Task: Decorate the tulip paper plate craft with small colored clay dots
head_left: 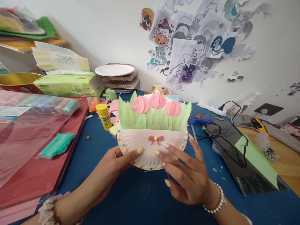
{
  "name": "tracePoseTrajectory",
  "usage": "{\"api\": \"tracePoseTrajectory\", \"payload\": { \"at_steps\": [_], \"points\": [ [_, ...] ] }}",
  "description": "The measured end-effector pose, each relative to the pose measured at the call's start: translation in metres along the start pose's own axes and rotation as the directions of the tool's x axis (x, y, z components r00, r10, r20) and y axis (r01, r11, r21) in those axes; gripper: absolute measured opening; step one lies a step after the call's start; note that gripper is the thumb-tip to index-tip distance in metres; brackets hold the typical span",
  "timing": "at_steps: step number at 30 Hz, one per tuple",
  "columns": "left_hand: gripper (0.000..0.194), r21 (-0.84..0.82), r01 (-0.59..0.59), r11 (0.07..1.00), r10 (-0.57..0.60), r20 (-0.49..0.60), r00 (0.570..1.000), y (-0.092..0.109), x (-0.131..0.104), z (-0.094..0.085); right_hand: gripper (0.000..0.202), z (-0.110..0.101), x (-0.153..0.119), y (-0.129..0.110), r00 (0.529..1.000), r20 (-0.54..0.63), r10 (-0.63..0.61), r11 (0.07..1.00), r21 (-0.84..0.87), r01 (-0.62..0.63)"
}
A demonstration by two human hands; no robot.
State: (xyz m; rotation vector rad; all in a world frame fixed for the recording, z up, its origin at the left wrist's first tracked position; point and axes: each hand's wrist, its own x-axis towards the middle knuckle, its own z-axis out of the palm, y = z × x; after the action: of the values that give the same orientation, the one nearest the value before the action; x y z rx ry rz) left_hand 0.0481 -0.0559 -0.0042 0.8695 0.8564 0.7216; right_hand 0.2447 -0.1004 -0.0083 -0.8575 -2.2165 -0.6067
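Note:
Held up over the blue table is a paper-plate flower basket (138, 140), its white half-plate front edged with small coloured dots. Green paper leaves (152, 120) and pink paper tulips (157, 100) rise from its top, and a red bow (155, 139) with a yellow centre sits on the front. My left hand (117, 162) grips the lower left rim, thumb in front and fingers behind. My right hand (187, 168) has its fingers spread, with fingertips against the front near the bow and the lower right edge.
A yellow glue stick (103, 117) stands behind on the left, near a teal clay packet (57, 145) on red sheets (42, 168). To the right lie a blue glue gun (200, 120), its black cable and a black sheet (234, 159). Tissues (70, 84) and stacked plates (114, 70) line the back.

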Motion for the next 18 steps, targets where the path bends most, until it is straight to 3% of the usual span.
{"api": "tracePoseTrajectory", "payload": {
  "at_steps": [18],
  "points": [
    [0.031,-0.003,0.003,1.0,-0.003,-0.003,1.0,0.0004,-0.001,0.0008,0.02,-0.0001,0.0004,0.0002,1.0,-0.002,0.004,1.0,0.011,-0.004]
  ]
}}
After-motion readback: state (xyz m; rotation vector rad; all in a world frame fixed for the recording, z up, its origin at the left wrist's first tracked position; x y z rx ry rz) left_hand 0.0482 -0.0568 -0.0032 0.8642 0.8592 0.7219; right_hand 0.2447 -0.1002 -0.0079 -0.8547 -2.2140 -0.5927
